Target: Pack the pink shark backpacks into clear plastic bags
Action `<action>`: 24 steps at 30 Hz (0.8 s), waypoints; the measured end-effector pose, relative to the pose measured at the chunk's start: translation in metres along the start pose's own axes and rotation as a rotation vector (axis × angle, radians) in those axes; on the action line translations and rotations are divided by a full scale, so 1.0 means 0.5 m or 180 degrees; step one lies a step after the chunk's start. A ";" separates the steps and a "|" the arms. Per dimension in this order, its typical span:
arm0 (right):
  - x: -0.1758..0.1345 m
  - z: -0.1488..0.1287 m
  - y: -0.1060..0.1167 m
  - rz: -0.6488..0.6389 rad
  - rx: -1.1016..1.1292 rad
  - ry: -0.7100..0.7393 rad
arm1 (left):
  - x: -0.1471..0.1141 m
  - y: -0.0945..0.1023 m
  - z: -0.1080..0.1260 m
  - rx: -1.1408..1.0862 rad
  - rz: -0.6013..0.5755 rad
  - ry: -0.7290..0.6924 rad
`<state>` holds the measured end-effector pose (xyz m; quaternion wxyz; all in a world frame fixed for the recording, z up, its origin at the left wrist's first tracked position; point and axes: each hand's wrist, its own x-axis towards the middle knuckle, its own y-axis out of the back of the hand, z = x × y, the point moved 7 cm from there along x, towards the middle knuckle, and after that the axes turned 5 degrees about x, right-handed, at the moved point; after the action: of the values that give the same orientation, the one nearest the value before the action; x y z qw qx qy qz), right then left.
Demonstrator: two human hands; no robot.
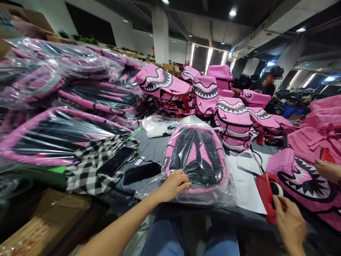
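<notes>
A pink and black backpack (198, 156) lies in a clear plastic bag (226, 188) in front of me, its strap side up. My left hand (177, 183) is closed on the bag's near left part, with its fingers curled and creases in the plastic running toward them. At the right, my right hand (290, 217) has its thumb and fingers bent together at a red tape dispenser (263, 193). A white-edged roll of tape (277, 189) sits in the dispenser. Whether a tape end is between those fingers cannot be made out.
Bagged backpacks (66, 135) pile up at left. Unbagged pink backpacks with shark mouths (233, 117) stand behind. Phones (142, 173) and a checked cloth (87, 165) lie left of the bag. Another person's hand (329, 170) is at right. A cardboard box (50, 220) stands lower left.
</notes>
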<state>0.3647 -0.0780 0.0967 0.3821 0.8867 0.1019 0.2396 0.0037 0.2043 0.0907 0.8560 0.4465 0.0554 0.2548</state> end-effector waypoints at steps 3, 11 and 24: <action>0.030 0.076 0.069 -0.0019 -0.0750 -0.0199 | 0.006 -0.005 -0.004 0.0005 -0.0037 0.0039; 0.046 0.157 0.054 -0.0435 0.0141 -0.1199 | 0.013 -0.011 -0.012 0.0032 -0.0068 0.0167; -0.144 0.245 -0.003 0.0177 0.2157 -0.1852 | 0.014 -0.006 -0.008 -0.0045 -0.0092 0.0127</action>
<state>0.3639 -0.1802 -0.0021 0.0762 0.9947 0.0390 -0.0565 0.0095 0.2092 0.0866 0.8614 0.4344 0.0771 0.2516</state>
